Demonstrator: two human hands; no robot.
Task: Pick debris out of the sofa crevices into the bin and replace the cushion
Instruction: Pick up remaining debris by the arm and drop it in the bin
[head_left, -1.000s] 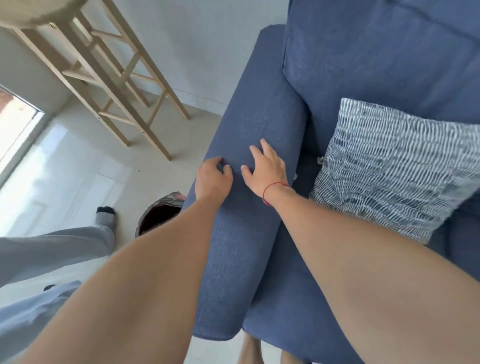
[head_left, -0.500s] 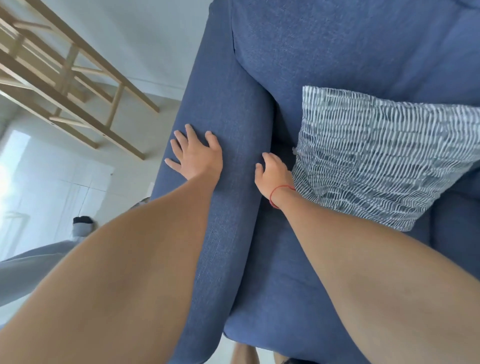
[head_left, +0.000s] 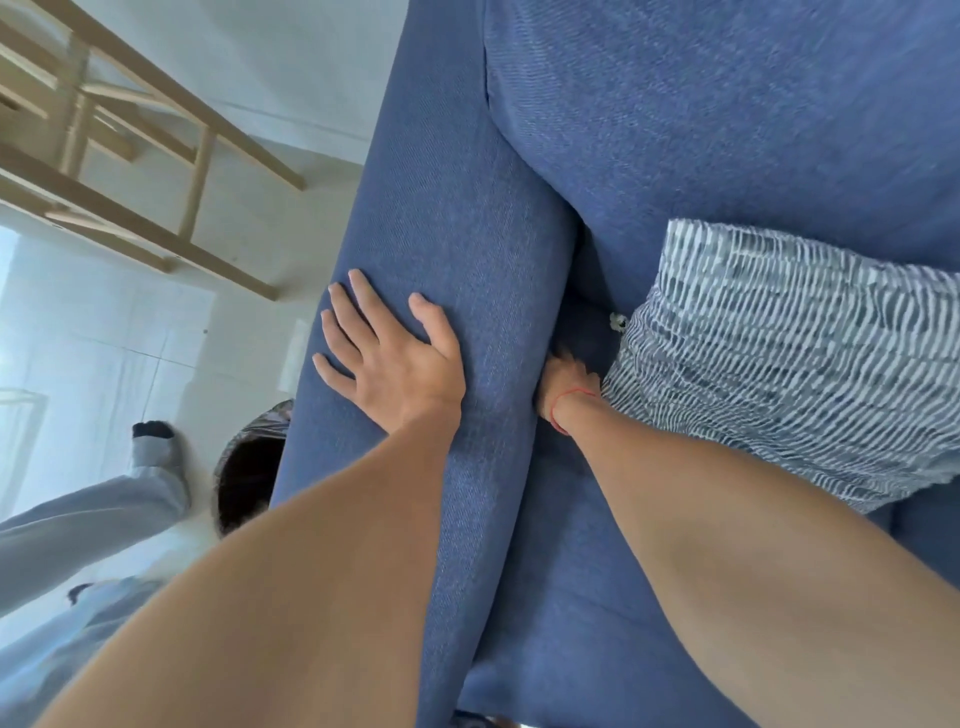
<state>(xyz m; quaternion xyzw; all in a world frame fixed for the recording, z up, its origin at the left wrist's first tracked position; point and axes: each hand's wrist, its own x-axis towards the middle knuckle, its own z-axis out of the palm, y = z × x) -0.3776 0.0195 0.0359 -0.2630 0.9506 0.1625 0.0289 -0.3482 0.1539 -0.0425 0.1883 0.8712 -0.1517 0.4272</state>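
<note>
My left hand (head_left: 387, 358) lies flat on top of the blue sofa armrest (head_left: 457, 218), fingers spread, holding nothing. My right hand (head_left: 563, 387), a red string at its wrist, is pushed down into the crevice between the armrest and the seat cushion (head_left: 561, 623); its fingers are hidden in the gap. A striped grey-and-white throw cushion (head_left: 779, 364) leans on the seat just right of that hand. A small pale scrap of debris (head_left: 618, 322) sits by the cushion's corner. The dark bin (head_left: 249, 467) stands on the floor left of the armrest.
A light wooden stool or frame (head_left: 130, 171) stands on the white floor at the upper left. My grey trouser legs (head_left: 88, 519) and a dark sock (head_left: 150, 430) are at the lower left, beside the bin. The sofa back (head_left: 727, 104) rises at the top right.
My right hand slid off the armrest and sank into the crevice beside the striped cushion. My left hand opened flat on the armrest. The view moved closer to the sofa.
</note>
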